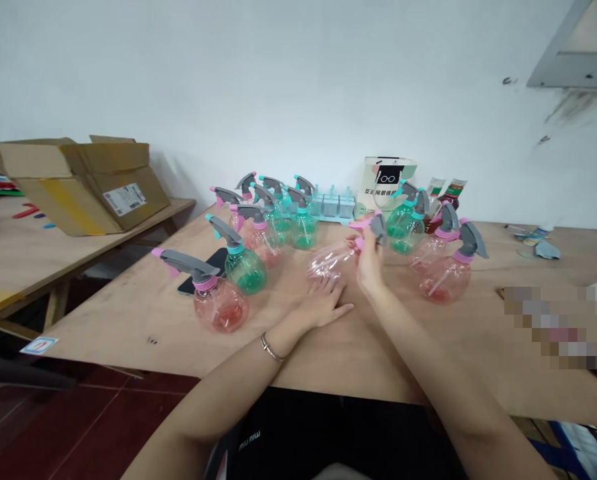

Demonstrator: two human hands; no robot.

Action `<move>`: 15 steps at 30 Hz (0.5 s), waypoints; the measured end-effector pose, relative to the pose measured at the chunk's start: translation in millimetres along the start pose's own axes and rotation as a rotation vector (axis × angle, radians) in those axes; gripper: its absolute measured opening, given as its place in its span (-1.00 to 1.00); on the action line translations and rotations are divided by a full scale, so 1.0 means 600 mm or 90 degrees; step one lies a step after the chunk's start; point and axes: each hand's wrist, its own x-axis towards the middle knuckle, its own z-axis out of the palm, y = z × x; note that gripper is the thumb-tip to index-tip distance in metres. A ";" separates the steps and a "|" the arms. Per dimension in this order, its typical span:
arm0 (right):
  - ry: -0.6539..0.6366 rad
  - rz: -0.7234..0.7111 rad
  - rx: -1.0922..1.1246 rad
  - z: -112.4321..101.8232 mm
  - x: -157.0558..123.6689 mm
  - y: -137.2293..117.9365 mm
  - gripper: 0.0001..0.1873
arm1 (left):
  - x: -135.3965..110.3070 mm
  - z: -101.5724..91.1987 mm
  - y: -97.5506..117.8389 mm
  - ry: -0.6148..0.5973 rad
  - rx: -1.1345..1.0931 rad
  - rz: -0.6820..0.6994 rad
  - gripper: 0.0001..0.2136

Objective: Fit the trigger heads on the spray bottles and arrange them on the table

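My right hand [371, 263] is closed round the neck and pink-and-grey trigger head of a clear pink spray bottle [331, 260]. The bottle is tipped over, its round body pointing left above the tabletop. Below its base, my left hand [323, 303] lies with fingers stretched out, the fingertips at the bottle's underside; whether they press on it I cannot tell. To the left stand a pink spray bottle [221, 307] and a green one [247, 269], with several more behind. Right of my right hand are two pink spray bottles, the nearer one [445, 279] in front, and green ones [407, 230].
Against the wall stand a pale blue rack of containers [334, 205], a printed paper bag [385, 183] and sauce bottles [451, 193]. A dark phone [188, 285] lies behind the left bottles. An open cardboard box [113, 180] sits on the neighbouring table. At right is a blurred-out object [553, 327].
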 end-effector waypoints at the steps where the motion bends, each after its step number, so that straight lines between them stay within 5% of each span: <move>1: 0.007 -0.063 -0.048 0.016 0.004 0.010 -0.63 | -0.001 -0.001 0.002 -0.017 0.005 -0.012 -0.35; 3: -0.044 -0.160 -0.133 0.047 0.008 0.031 -0.59 | -0.002 -0.003 0.004 -0.044 0.010 -0.034 -0.34; 9: -0.181 -0.245 -0.269 0.096 0.024 0.075 -0.51 | -0.003 -0.005 0.002 -0.048 0.022 -0.016 -0.38; 15: -0.199 -0.189 -0.267 0.095 0.046 0.098 -0.30 | -0.004 -0.006 -0.001 -0.054 0.026 -0.004 -0.37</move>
